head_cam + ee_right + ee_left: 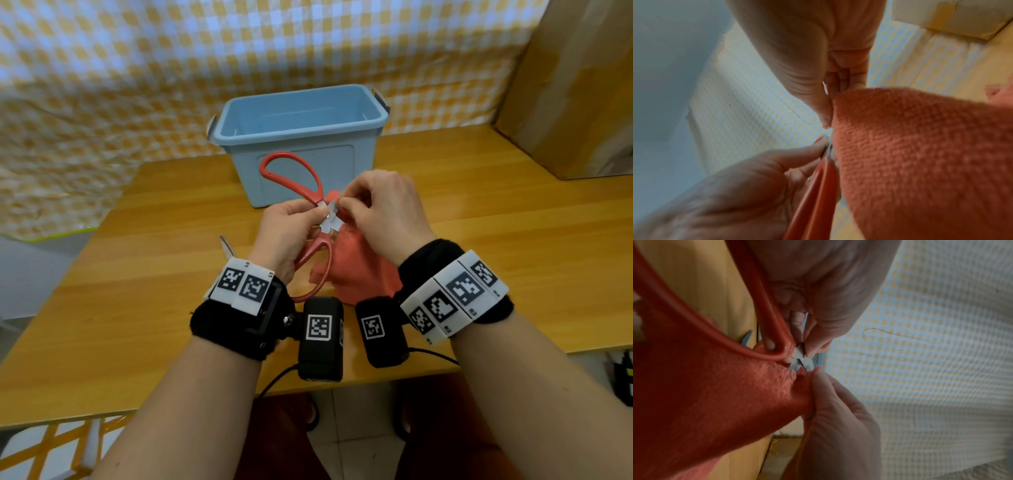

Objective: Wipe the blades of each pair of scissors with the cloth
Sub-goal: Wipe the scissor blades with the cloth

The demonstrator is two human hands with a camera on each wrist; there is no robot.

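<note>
The left hand [286, 236] holds the red-handled scissors [310, 219] above the wooden table [137, 274]. Its thumb and fingers are curled and pinch the metal near the pivot, where the handles meet the blades. The scissors stand spread open: one handle loop points away toward the blue plastic bin [301, 137], the other runs back under the left wrist. The short blades cross just beyond the pivot, as the left wrist view shows.

The right hand [383, 212] has its fingers curled together, pinching a fold of the orange-red cloth [359, 270] against one blade. In the right wrist view the thumb lies along the cloth's edge and the cloth covers the blade end; the blade tips themselves cannot be made out. The rest of the cloth hangs down from the right hand onto the table between the two wrists.

The bin stands just behind the hands, open at the top. A cardboard box [579, 85] sits at the far right corner of the table. A yellow-and-white checked sheet [171, 68] hangs behind.
</note>
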